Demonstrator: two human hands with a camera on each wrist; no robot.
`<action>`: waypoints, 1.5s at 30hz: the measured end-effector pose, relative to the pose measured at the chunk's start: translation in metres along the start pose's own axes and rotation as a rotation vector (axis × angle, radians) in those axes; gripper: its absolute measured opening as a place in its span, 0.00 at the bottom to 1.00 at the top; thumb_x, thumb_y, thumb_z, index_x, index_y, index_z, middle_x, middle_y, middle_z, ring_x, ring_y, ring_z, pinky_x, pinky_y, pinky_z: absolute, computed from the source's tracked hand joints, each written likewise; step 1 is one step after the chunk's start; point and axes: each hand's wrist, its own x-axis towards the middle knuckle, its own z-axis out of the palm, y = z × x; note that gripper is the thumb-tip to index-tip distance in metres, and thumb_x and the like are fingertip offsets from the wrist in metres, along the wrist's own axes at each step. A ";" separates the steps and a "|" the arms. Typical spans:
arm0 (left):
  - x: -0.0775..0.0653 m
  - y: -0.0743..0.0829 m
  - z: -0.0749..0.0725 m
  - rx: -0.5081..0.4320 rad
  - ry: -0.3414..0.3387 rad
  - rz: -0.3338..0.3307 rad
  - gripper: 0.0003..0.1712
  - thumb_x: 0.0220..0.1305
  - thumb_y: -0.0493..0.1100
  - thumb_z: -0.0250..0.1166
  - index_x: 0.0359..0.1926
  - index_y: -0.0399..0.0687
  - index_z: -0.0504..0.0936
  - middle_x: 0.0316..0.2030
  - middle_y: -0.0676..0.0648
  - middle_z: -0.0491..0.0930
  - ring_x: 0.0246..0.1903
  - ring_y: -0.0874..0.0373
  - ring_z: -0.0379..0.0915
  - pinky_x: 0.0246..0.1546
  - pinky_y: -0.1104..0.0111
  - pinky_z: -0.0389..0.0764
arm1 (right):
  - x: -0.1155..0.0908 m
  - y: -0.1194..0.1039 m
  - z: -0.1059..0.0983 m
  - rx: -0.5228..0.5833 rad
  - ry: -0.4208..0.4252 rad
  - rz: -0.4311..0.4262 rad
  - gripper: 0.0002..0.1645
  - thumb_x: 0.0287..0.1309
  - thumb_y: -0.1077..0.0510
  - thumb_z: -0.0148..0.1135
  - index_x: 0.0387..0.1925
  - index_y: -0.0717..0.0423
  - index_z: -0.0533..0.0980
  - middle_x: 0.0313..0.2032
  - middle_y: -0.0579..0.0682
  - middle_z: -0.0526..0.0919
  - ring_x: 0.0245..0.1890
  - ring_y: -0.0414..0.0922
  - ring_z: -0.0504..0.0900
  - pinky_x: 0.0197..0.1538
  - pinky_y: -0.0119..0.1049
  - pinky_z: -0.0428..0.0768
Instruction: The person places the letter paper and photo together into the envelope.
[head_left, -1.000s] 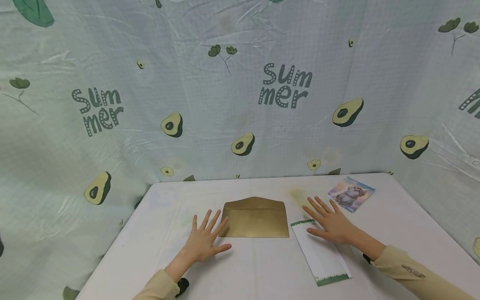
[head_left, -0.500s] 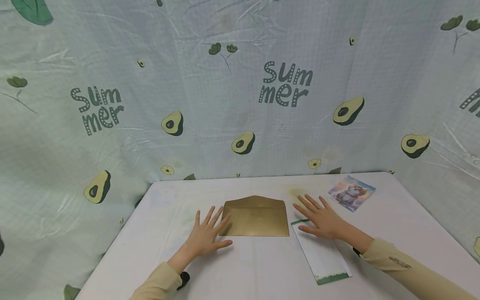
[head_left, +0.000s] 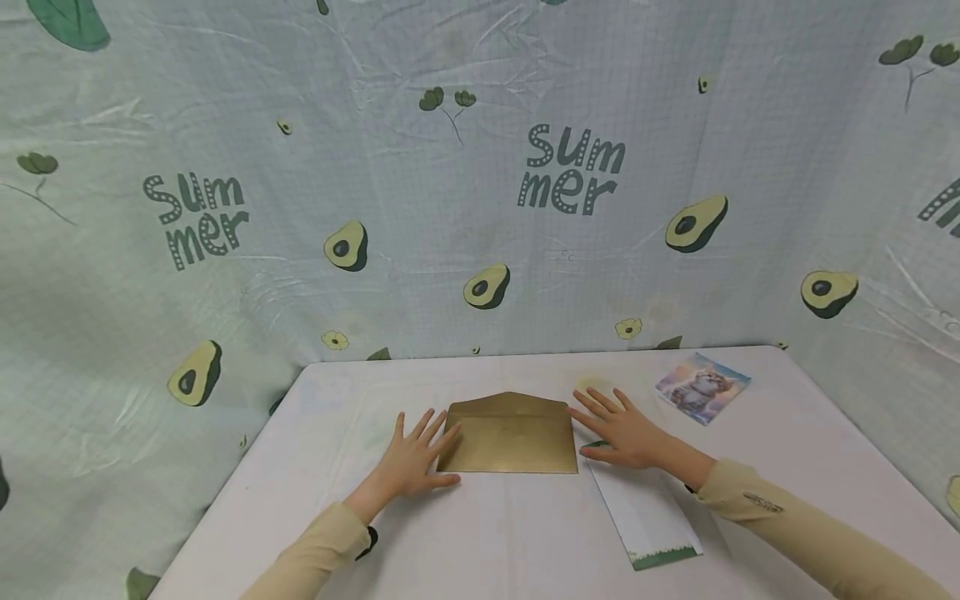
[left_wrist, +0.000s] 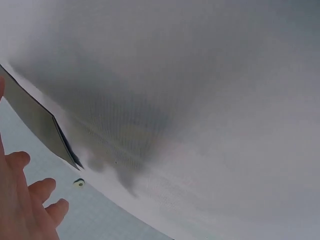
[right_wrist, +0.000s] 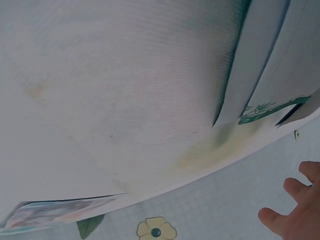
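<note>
A gold envelope (head_left: 513, 446) with its pointed flap raised lies in the middle of the white table. Spread and straight, the fingers of my left hand (head_left: 407, 462) overlap the envelope's left edge in the head view. The left wrist view puts this hand (left_wrist: 25, 205) above the tabletop, apart from the envelope (left_wrist: 37, 120). My right hand (head_left: 632, 435), fingers also spread, hovers over the far end of a long white paper (head_left: 648, 517) with green grassy borders. Its fingertips are near the envelope's right edge. Neither hand holds anything.
A square picture card of a kitten (head_left: 703, 389) lies at the back right of the table (head_left: 480, 550). Behind the table hangs a pale curtain (head_left: 405, 183) printed with avocados and the word summer.
My right hand has moved left, from over the white paper towards the envelope's right edge. The left hand has shifted slightly forward. Envelope, paper and card lie where they were.
</note>
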 end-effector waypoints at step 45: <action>0.043 -0.025 0.015 -0.137 -0.133 -0.004 0.59 0.33 0.76 0.62 0.63 0.44 0.63 0.63 0.44 0.61 0.65 0.44 0.51 0.56 0.41 0.56 | 0.019 -0.004 0.017 -0.059 -0.149 0.013 0.37 0.59 0.37 0.44 0.63 0.54 0.60 0.64 0.53 0.63 0.64 0.54 0.59 0.60 0.61 0.54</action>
